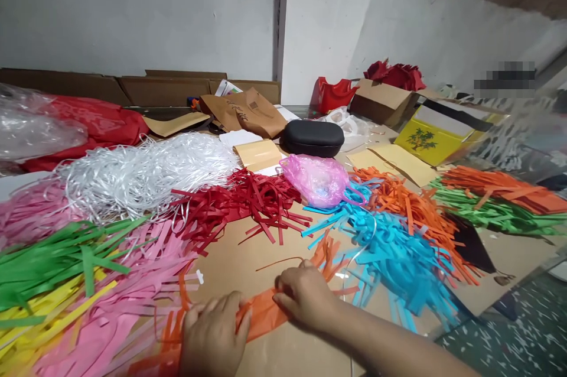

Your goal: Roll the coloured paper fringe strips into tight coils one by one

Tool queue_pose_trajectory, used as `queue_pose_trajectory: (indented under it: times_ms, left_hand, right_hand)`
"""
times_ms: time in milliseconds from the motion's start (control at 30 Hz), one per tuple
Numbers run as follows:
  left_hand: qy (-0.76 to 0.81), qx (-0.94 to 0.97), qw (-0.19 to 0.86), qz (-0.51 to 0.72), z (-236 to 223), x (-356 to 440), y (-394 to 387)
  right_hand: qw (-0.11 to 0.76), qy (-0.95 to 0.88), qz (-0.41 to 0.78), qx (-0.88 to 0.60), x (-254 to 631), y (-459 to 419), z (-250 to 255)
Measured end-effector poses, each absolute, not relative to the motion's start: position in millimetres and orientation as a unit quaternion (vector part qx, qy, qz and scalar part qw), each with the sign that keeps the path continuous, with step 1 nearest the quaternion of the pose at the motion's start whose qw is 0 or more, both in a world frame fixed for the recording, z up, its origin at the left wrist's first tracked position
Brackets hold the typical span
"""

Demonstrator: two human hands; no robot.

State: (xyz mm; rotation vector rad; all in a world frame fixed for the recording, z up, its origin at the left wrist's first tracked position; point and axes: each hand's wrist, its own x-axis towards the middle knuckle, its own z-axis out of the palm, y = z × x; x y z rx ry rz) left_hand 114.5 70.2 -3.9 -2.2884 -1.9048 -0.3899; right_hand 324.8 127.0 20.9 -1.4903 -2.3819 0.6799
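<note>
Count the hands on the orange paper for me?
2: the left hand, near the bottom edge, and the right hand, farther right, both on the orange paper.

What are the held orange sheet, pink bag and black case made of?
Orange sheet: matte, thin paper or possibly fabric; creased, fringed. Pink bag: glossy plastic film, crinkled, see-through. Black case: dull, perhaps moulded foam or plastic; stiff, rounded shape.

A pale grey wall and a white pillar stand beyond the far edge of the tan table; speckled dark floor shows past its right edge.
</note>
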Motion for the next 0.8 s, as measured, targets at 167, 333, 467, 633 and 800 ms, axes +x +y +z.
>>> queue_pose_trajectory:
  times_ms: [167, 333, 467, 633, 800]
  left_hand:
    - [-0.504, -0.846, 0.065, -0.161, -0.6, 111.7, 69.4]
    - [-0.495, -0.853, 0.058, -0.155, 3.7, 114.9, 56.6]
    - [-0.528, -0.837, 0.06, -0.132, 15.2, 122.3, 55.6]
    - [-0.519, -0.843, 0.062, -0.129, 17.3, 121.6, 61.2]
    - [-0.502, -0.831, 0.079, -0.227, 7.9, 98.8, 65.0]
  right_hand:
    - [0.147, -0.924, 0.107, -0.335, 345.1, 121.9, 45.0]
    - [0.149, -0.952, 0.095, -0.251, 368.1, 125.6, 41.8]
    - [0.206, -0.92, 0.155, -0.296, 366.4, 129.3, 43.7]
    - [0.183, -0.931, 0.105, -0.298, 345.6, 111.2, 45.2]
    - [0.159, -0.919, 0.143, -0.33, 345.7, 123.2, 15.8]
